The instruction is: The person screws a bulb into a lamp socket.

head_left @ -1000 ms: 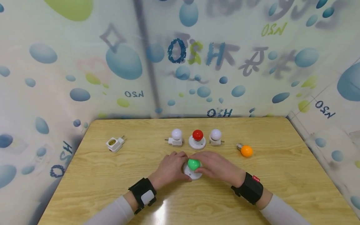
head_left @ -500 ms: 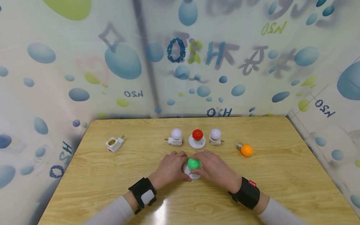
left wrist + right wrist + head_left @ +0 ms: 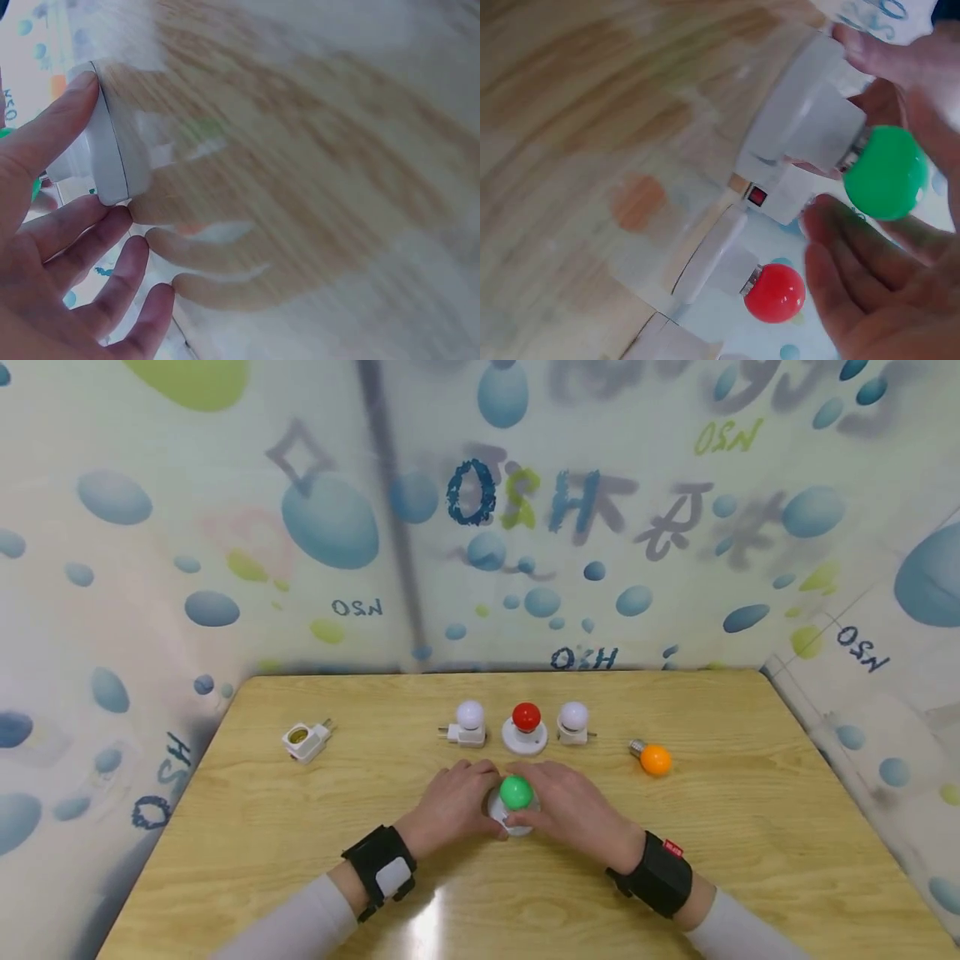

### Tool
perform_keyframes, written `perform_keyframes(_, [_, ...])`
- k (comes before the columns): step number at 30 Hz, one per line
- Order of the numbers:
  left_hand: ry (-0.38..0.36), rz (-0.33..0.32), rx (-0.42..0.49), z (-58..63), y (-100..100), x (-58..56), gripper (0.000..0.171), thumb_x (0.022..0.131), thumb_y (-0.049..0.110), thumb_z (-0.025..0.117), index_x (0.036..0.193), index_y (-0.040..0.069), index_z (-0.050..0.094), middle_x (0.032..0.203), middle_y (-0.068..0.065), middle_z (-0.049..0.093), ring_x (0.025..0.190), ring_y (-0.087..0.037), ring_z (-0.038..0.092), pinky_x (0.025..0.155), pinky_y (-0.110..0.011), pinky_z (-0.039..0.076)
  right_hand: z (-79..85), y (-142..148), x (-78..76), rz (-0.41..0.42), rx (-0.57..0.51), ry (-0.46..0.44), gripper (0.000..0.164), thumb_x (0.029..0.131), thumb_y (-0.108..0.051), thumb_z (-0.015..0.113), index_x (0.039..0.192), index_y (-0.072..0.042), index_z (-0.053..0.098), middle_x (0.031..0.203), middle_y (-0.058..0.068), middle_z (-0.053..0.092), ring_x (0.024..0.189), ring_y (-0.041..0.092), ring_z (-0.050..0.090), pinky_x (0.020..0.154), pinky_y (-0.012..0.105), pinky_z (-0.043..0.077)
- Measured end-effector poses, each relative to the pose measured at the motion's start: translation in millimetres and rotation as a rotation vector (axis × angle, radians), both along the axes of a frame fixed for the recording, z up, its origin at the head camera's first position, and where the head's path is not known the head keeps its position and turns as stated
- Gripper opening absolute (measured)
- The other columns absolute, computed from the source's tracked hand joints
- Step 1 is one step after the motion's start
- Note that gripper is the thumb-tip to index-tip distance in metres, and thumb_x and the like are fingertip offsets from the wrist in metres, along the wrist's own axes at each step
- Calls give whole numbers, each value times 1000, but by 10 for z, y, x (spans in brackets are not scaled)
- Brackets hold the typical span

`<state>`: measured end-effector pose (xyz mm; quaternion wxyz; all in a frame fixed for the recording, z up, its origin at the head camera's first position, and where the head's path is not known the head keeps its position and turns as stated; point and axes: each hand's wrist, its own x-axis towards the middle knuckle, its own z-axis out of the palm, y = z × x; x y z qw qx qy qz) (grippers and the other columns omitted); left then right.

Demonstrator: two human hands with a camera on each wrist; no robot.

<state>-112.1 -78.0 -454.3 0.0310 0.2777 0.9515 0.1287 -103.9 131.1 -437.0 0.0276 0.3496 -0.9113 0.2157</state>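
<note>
A green light bulb (image 3: 516,792) stands upright in a round white lamp holder (image 3: 791,112) on the table in front of me. A strip of its metal screw cap (image 3: 853,154) shows between the glass and the socket. My left hand (image 3: 457,799) grips the holder by its rim, thumb on one side and fingertips on the other, as the left wrist view shows. Around the green bulb my right hand (image 3: 576,810) has its thumb on the near side and its fingers on the far side, pinching the glass.
Behind the hands stand a red bulb (image 3: 527,717) in a round holder and two white bulbs, left (image 3: 470,716) and right (image 3: 574,717), in plug sockets. An orange bulb (image 3: 656,760) lies at the right. A bulbless plug socket (image 3: 307,741) lies at the left on the wooden table (image 3: 300,827).
My right wrist has moved slightly left, and the right thumb has slid leftward along the near side of the green bulb. My left hand keeps its hold on the lamp holder.
</note>
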Motion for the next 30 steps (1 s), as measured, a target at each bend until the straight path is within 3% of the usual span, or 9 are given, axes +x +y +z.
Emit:
perform_keyframes(3, [-12, -14, -2, 5, 14, -22, 65, 63, 58, 80, 112, 18, 68, 107, 7, 60, 90, -17, 52, 69, -34, 47, 47, 55, -21, 37, 27, -48, 73, 79, -52, 70, 139, -15, 51, 131, -1, 56, 112, 12, 53, 92, 32, 47])
perform_keyframes(7, [-30, -10, -12, 17, 20, -19, 66, 62, 59, 79, 113, 17, 68, 105, 7, 60, 88, -17, 51, 68, -34, 46, 120, 127, -58, 157, 11, -82, 58, 89, -38, 66, 140, -14, 51, 140, 0, 51, 123, 14, 49, 96, 32, 44])
perform_keyframes(13, [1, 5, -23, 23, 1, -6, 67, 61, 61, 79, 110, 18, 68, 104, 8, 59, 88, -18, 52, 67, -34, 46, 180, 145, -129, 304, -1, -54, 45, 91, -16, 65, 135, -11, 58, 137, 2, 54, 122, 15, 52, 95, 29, 45])
perform_keyframes(20, [-4, 2, -9, 23, -25, 30, 66, 60, 60, 80, 108, 17, 68, 105, 7, 60, 88, -18, 52, 67, -34, 46, 159, 78, -104, 301, 19, 72, 41, 88, -22, 69, 127, -10, 64, 126, 2, 63, 112, 13, 59, 90, 26, 48])
perform_keyframes(30, [4, -11, 13, 39, -33, 28, 65, 60, 55, 82, 110, 16, 69, 111, 4, 62, 90, -18, 54, 67, -33, 46, 126, 44, -64, 204, -1, 89, 40, 87, -35, 69, 121, -14, 66, 116, -2, 67, 98, 8, 63, 81, 23, 51])
